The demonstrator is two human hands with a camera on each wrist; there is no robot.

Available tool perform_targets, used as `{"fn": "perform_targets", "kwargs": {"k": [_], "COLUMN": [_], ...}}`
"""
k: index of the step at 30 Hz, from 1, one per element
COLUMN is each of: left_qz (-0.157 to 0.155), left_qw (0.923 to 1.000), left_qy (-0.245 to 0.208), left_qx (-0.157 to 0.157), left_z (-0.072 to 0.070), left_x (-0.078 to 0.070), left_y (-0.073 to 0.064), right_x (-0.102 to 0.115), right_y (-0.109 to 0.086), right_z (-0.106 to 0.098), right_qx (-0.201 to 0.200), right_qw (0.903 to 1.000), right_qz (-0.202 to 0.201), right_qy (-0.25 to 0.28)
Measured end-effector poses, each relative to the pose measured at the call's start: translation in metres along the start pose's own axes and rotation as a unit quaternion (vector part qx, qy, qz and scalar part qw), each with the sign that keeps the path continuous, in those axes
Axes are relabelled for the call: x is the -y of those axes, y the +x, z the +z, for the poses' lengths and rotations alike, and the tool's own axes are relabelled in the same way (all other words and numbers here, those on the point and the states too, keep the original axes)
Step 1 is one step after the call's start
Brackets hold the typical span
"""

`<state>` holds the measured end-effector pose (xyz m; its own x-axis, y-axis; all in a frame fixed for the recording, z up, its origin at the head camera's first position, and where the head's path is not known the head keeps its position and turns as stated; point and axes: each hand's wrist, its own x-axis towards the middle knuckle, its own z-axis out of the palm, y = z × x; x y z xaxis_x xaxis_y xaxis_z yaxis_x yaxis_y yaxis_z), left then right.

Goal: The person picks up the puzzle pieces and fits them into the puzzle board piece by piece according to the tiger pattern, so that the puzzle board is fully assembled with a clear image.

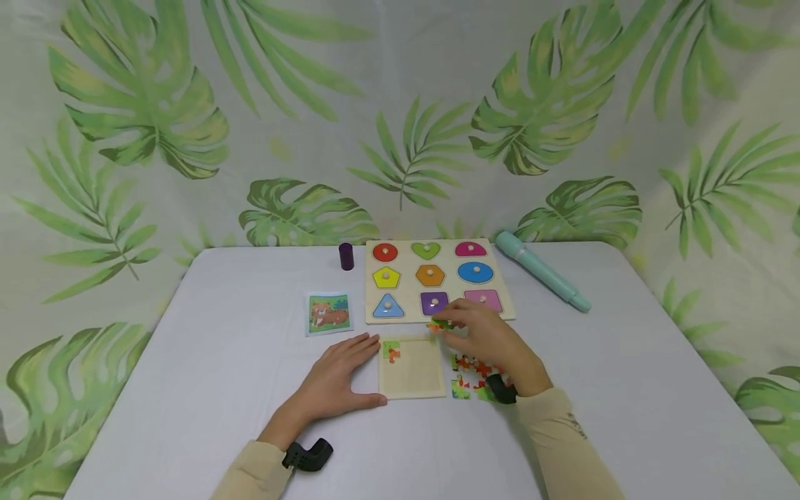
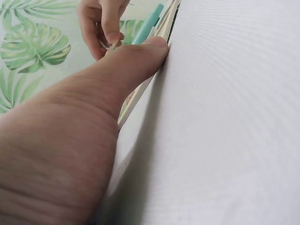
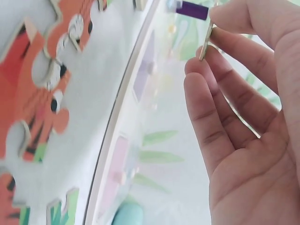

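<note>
The right hand (image 1: 486, 335) pinches a puzzle piece (image 1: 439, 324) between thumb and fingers near the far right corner of the tray (image 1: 412, 378), while the left hand (image 1: 334, 380) rests against the tray's left side, thumb and fingers extended, its grip holding nothing. One corner piece (image 1: 390, 350) sits inside the tray at its far left, and loose pieces (image 1: 461, 394) lie just to its right on the worktop (image 1: 219, 368), partly hidden by the right arm. Beyond the tray lies the shape board (image 1: 408, 276), with the tiger card (image 1: 330, 314) to the tray's far left.
</note>
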<state>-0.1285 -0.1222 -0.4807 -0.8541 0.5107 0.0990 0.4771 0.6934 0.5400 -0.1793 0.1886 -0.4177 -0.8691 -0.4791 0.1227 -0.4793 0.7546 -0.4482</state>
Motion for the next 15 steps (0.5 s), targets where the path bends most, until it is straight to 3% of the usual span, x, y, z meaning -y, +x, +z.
{"fn": "perform_targets", "kwargs": {"k": [15], "left_qz": [0.003], "left_qw": [1.0000], "left_qy": [0.007], "left_qx": [-0.002], "left_z": [0.001], "left_x": [0.001], "left_y": [0.000], "right_x": [0.009], "right_y": [0.005], "right_z": [0.012], "right_qx": [0.012], "right_qw": [0.9994], "right_qz": [-0.029], "right_qy": [-0.013]}}
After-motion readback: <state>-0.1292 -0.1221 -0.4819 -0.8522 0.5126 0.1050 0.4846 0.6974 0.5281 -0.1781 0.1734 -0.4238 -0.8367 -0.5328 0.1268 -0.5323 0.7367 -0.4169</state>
